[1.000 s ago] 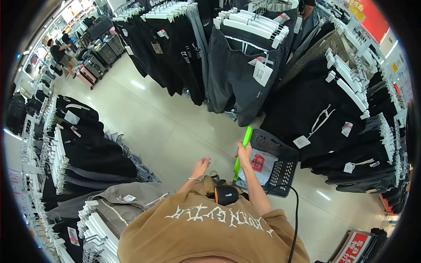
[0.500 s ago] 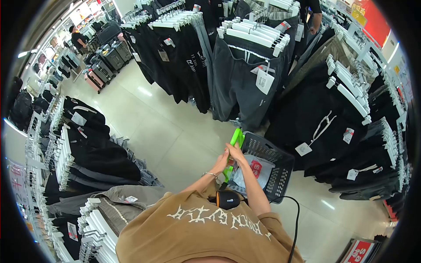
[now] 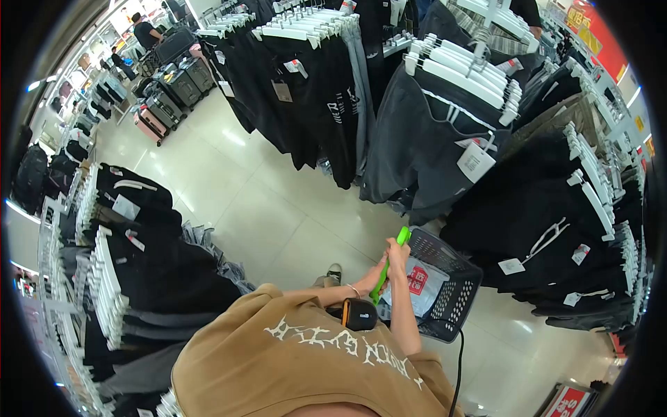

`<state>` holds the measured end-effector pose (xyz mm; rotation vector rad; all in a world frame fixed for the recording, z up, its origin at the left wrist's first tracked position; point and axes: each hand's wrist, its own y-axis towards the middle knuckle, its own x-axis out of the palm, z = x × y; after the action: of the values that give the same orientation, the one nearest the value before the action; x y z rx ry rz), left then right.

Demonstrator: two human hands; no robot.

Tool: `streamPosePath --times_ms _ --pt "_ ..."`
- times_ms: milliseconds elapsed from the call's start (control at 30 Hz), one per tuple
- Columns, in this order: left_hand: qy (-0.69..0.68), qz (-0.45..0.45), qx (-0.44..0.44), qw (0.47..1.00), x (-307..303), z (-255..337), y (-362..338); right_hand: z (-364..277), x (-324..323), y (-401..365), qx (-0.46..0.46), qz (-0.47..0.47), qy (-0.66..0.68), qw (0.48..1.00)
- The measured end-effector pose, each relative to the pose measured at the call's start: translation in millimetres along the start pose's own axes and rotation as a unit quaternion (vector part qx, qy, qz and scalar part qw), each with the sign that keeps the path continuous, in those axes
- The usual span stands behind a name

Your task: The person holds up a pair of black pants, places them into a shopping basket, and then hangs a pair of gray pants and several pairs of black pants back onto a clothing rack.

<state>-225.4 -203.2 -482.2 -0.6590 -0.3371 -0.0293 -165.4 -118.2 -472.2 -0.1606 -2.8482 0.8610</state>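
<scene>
A dark grey perforated shopping basket [image 3: 462, 286] hangs in front of me, tilted, with a bright green handle [image 3: 381, 283]. My right hand [image 3: 398, 258] is wrapped around the upper part of that handle. Just beside it, my left hand [image 3: 374, 276] is closed at the handle too, its fingers partly hidden; a bracelet circles the wrist. Inside the basket lies a pale plastic-wrapped package [image 3: 432, 285] with a red label. A black and orange device [image 3: 359, 314] sits against my tan shirt, near the left forearm.
Racks of dark trousers [image 3: 306, 97] and grey shorts [image 3: 431, 139] stand ahead, with black shorts [image 3: 521, 201] close on the right. More hanging clothes [image 3: 160, 264] line the left. Suitcases [image 3: 167, 97] and a person [image 3: 146, 31] are farther back along the tiled aisle [image 3: 257, 187].
The racks ahead have shifted right in view and come nearer. Hands and basket sit slightly lower and farther right. One of my shoes now shows below. Both hands stay on the handle.
</scene>
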Motion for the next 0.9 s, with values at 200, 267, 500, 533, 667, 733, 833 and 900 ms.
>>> streamPosePath --times_ms 200,267,500,533,667,733,833,900 --pt "0.002 0.044 -0.020 0.999 -32 30 -2 2 45 10 -0.020 0.031 0.027 0.999" --pt "-0.014 0.048 -0.015 0.999 -50 39 -6 2 63 10 -0.017 0.032 0.038 0.999" --pt "0.021 0.067 0.035 0.997 -85 63 1 -5 97 25 -0.038 0.010 -0.023 0.999" --pt "0.034 0.060 0.036 0.997 -93 64 6 -9 102 25 -0.033 -0.002 -0.046 0.998" --pt "0.053 0.076 0.040 0.995 -112 88 6 -14 122 35 -0.049 -0.036 -0.122 0.991" --pt "0.053 0.084 0.047 0.994 -128 91 13 -18 136 36 -0.048 -0.053 -0.125 0.990" --pt "0.043 0.085 0.051 0.994 -148 103 16 -20 157 43 -0.062 -0.073 -0.125 0.988" --pt "0.031 0.084 0.048 0.995 -163 115 18 -22 170 51 -0.061 -0.080 -0.186 0.977"
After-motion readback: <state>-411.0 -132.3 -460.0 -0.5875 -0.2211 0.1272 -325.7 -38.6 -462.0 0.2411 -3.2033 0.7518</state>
